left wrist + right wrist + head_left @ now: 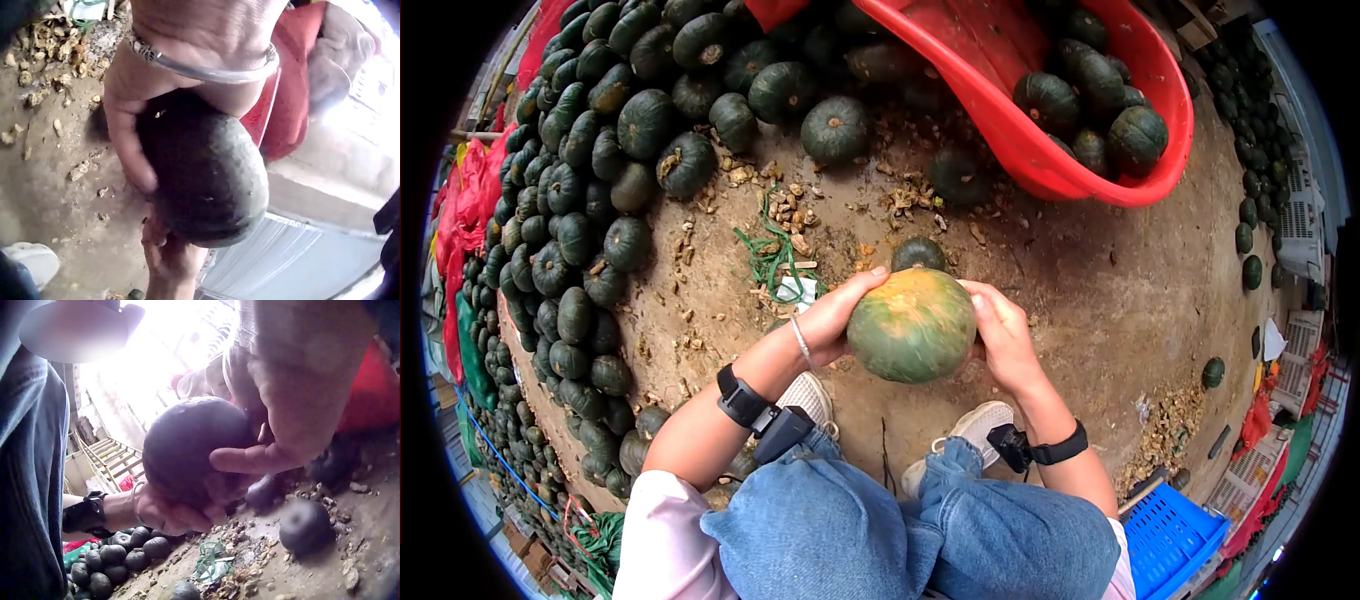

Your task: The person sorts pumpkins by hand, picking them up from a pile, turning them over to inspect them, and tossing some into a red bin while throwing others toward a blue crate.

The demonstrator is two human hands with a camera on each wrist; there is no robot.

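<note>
A green pumpkin [912, 335] with a yellow-orange patch on top is held up in front of the knees, over the floor. My left hand [830, 318] grips its left side, thumb near the orange patch. On the opposite side my right hand [1006, 340] holds it, thumb along the upper edge. In the left wrist view, the fingers [134, 150] of the left hand curve around the pumpkin [215, 181]. The right wrist view shows both hands on the pumpkin [187, 444], with a right finger [240, 459] across it. A smaller dark green pumpkin [918, 254] lies just beyond.
Dark green pumpkins [575, 235] are heaped along the left and back. A red tub [1040, 170] with several pumpkins stands at back right. Green strapping [772, 250] and dried scraps [795, 215] litter the floor. A blue crate [1165, 535] sits at lower right.
</note>
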